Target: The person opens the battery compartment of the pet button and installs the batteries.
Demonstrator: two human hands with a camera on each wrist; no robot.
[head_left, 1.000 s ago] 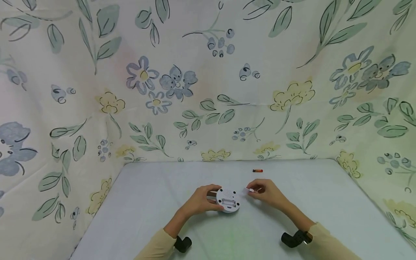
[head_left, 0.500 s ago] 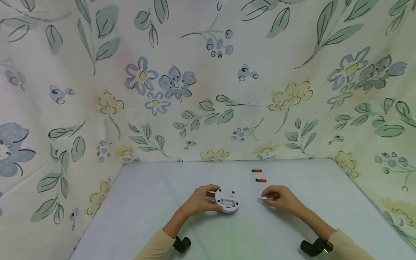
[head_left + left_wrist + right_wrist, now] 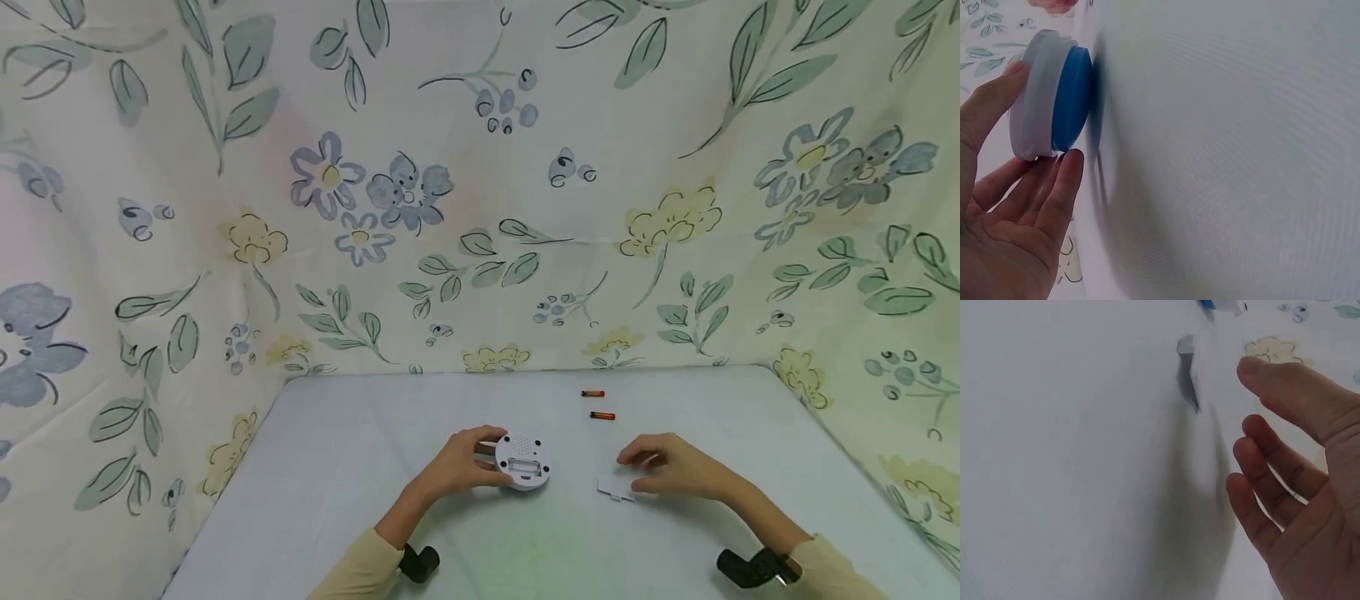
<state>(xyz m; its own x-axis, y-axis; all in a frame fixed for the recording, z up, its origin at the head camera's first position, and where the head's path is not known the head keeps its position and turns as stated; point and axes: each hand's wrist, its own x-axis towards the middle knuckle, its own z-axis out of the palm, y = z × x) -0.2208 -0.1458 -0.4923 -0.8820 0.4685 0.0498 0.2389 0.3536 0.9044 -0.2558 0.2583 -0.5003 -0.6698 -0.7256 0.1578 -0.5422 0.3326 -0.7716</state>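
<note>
My left hand grips a round white device by its side, thumb and fingers around the rim. The upturned face carries small dark feet, a patch of little holes and an uncovered battery compartment. In the left wrist view, the device's blue part faces the table. A white battery cover lies on the table to the right, with small tabs along its near edge. Beside it hovers my right hand, fingers loosely bent and holding nothing. In the right wrist view, a gap separates the fingertips from the cover.
Two orange-and-black batteries lie toward the back of the white table, a farther battery and a nearer battery. A floral curtain hangs behind and at both sides. Black cameras sit on both wrists.
My right hand has moved right with the battery cover, set it down and let go. The nearer battery, first hidden by that hand, now shows. My left hand stays nearly still on the device.
</note>
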